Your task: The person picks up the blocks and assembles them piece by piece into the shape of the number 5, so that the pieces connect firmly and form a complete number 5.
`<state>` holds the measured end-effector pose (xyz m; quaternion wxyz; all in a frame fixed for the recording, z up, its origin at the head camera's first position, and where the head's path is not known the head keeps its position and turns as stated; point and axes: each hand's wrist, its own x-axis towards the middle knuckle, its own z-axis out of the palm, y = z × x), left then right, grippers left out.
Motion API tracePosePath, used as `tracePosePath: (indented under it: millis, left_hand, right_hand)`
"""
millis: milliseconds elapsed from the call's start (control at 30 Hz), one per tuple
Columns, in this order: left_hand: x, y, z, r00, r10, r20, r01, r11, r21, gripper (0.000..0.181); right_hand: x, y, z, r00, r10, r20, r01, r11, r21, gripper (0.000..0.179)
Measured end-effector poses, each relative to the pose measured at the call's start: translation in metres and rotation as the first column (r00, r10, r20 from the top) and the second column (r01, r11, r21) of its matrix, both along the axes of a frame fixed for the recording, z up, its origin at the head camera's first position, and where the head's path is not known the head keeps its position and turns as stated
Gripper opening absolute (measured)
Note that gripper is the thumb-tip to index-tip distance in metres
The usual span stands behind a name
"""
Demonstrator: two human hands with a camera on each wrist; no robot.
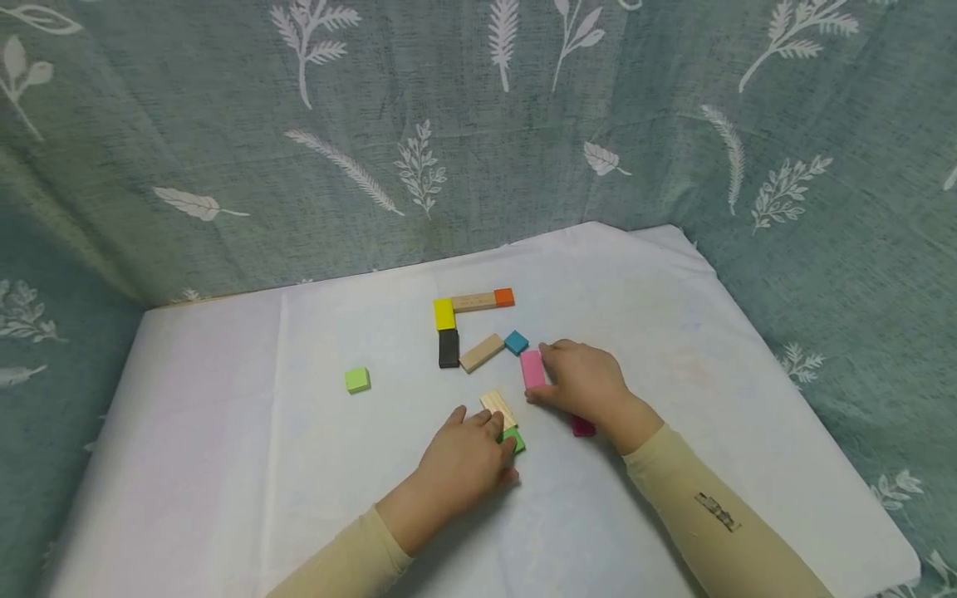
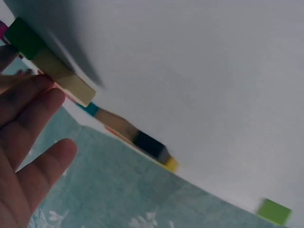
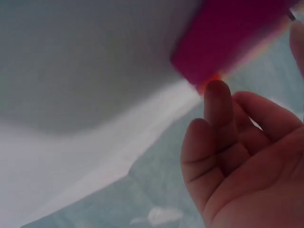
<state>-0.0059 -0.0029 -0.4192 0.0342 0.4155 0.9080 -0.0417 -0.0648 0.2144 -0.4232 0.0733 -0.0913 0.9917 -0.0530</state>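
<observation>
My left hand [image 1: 467, 461] reaches over a plain wooden block [image 1: 499, 407] and a green block [image 1: 514, 438] laid end to end. Its fairly straight fingers [image 2: 40, 102] touch the wooden block's side. My right hand [image 1: 586, 382] holds a pink block [image 1: 533, 369] lengthwise, thumb at the near end and a fingertip by the far end. A magenta block [image 1: 582, 426] lies partly hidden under that hand; it looms large and blurred in the right wrist view. Just beyond the pink block sits a small blue block [image 1: 516, 342].
Farther back, a slanted wooden block [image 1: 482, 353], a black block [image 1: 449, 349], a yellow block [image 1: 444, 314], another wooden block [image 1: 474, 302] and an orange block [image 1: 504, 297] form an angular row. A lime block [image 1: 357, 379] lies apart leftward on the white cloth [image 1: 202, 448]. Patterned curtains [image 1: 449, 166] surround the table.
</observation>
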Motion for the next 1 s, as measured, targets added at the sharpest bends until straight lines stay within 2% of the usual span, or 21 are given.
tracePosePath:
  millis: [67,167,267,367,433,500,567,633,733,800,867,933,1000]
  left_hand:
    - [0.003,-0.007,0.0,1.0,0.011,-0.004,-0.01,1.0,0.006,0.039]
    - [0.008,-0.027,0.0,1.0,0.029,-0.006,-0.029,0.999,0.032,0.037]
    - [0.01,-0.048,0.003,0.999,0.05,-0.022,-0.048,0.997,0.06,0.035]
    - [0.006,-0.063,0.008,0.997,0.068,-0.038,-0.064,0.993,0.097,0.033]
    - [-0.002,-0.068,0.012,0.996,0.078,-0.035,-0.072,0.988,0.134,0.033]
    - [-0.014,-0.068,0.018,0.996,0.094,-0.002,-0.092,0.981,0.172,0.037]
    - [-0.033,-0.068,0.027,0.99,0.135,0.039,-0.14,0.97,0.199,0.052]
    - [-0.057,-0.064,0.034,0.981,0.175,0.079,-0.189,0.954,0.231,0.062]
    - [-0.096,-0.057,0.038,0.959,0.247,0.135,-0.273,0.935,0.226,0.07]
    - [-0.12,-0.051,0.036,0.944,0.277,0.178,-0.311,0.929,0.203,0.07]
    - [-0.138,-0.043,0.028,0.927,0.299,0.225,-0.336,0.93,0.151,0.068]
    - [-0.149,-0.039,0.02,0.912,0.317,0.259,-0.353,0.93,0.102,0.065]
    - [-0.156,-0.038,0.013,0.901,0.334,0.276,-0.365,0.929,0.067,0.063]
  right_hand:
    - [0.01,0.012,0.007,1.0,-0.011,0.019,0.012,0.999,-0.051,0.081]
    - [0.033,0.035,0.015,0.998,0.02,0.067,-0.011,0.991,-0.131,0.084]
    - [0.052,0.055,0.014,0.989,0.053,0.136,-0.029,0.984,-0.173,0.09]
    - [0.059,0.063,0.008,0.983,0.076,0.167,-0.044,0.982,-0.185,0.095]
    - [0.06,0.063,0.002,0.985,0.084,0.147,-0.057,0.983,-0.177,0.092]
    - [0.059,0.061,-0.002,0.99,0.09,0.106,-0.073,0.985,-0.159,0.086]
    - [0.058,0.055,-0.004,0.996,0.073,0.058,-0.065,0.989,-0.13,0.077]
    - [0.058,0.048,-0.005,0.999,0.042,0.018,-0.04,0.994,-0.104,0.07]
    - [0.064,0.036,-0.009,1.0,0.002,-0.017,-0.003,0.998,-0.068,0.07]
    - [0.068,0.028,-0.01,1.0,0.002,-0.026,-0.003,0.999,-0.051,0.077]
    - [0.074,0.025,-0.014,1.0,0.006,-0.023,-0.007,0.999,-0.052,0.083]
    - [0.078,0.024,-0.015,0.999,0.033,-0.017,-0.034,0.997,-0.068,0.084]
    - [0.079,0.024,-0.016,0.998,0.062,-0.018,-0.063,0.995,-0.072,0.081]
